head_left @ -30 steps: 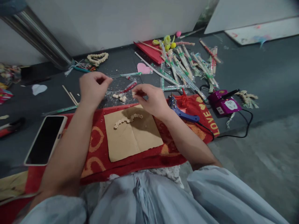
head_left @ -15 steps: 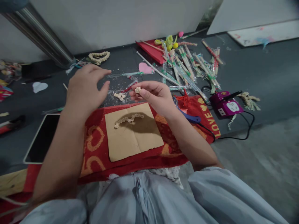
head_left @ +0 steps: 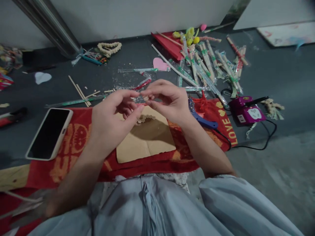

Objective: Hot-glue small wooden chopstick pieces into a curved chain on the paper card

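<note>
My right hand (head_left: 169, 100) pinches a small cream knobbly piece (head_left: 146, 98), shaped like a tiny flower, which the fingers largely cover. My left hand (head_left: 114, 114) is beside it with fingers curved, thumb and index apart, and its index tip close to the right fingertips. I see nothing in the left hand. Below both hands, a curved strip of similar cream pieces (head_left: 147, 118) lies on a creased tan card (head_left: 145, 149), partly hidden by the left thumb. Under the card is a red patterned towel (head_left: 115, 172).
A phone (head_left: 49, 134) lies at left. Thin sticks (head_left: 79, 91) and a heart-shaped cream chain (head_left: 110, 49) lie farther back. To the right are a blue-handled tool (head_left: 205, 122), a purple corded box (head_left: 246, 111) and several wrapped sticks (head_left: 201, 62).
My left hand has moved right and down to meet my right hand. My right hand has shifted slightly right, still pinching the small piece. The view has shifted a little, showing more of the phone.
</note>
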{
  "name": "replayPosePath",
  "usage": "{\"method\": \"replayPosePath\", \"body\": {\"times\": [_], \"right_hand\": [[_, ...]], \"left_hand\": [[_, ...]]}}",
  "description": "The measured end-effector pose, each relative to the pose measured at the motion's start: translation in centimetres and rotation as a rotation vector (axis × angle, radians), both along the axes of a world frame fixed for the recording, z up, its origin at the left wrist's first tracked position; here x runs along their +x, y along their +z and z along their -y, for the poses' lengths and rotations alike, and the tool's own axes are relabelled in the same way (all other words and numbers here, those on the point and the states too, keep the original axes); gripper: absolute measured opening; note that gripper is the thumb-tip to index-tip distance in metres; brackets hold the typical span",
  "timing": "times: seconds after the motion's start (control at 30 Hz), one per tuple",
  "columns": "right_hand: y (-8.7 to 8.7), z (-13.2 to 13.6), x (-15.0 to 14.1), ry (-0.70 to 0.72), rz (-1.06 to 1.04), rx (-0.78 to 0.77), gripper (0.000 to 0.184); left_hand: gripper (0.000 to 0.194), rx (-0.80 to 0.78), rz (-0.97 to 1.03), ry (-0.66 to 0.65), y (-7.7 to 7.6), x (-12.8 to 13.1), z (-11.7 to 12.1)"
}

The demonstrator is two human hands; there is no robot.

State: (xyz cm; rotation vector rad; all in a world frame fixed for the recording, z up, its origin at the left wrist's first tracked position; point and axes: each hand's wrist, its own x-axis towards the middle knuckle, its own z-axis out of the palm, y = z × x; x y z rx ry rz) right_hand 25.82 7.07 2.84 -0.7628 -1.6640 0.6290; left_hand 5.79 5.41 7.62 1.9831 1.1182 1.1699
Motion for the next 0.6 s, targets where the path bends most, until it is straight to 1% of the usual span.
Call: {"method": "replayPosePath", "body": {"times": [0.1,0.2,0.37,0.5,0.6], "right_hand": [[0.0,0.7,-0.3,-0.028,0.156,0.124,0.024],[0.1,1.3,-0.6,-0.054,0.283,0.161,0.027],[0.1,1.6,-0.8,-0.06,0.358,0.198,0.03],[0.2,1.7,-0.9,-0.06,0.411,0.174,0.033],[0.3,1.8,-0.8,-0.039,0.44,0.159,0.029]], "left_hand": [[0.018,-0.078,0.103,0.076,-1.2,0.2,1.1],[0.01,-0.128,0.199,0.137,-1.8,0.2,1.5],[0.01,-0.217,0.364,0.113,-2.7,-0.1,1.8],[0.01,-0.259,0.386,0.111,-3.2,-0.2,1.9],[0.012,-0.263,0.332,0.127,-3.1,-0.4,1.9]]}}
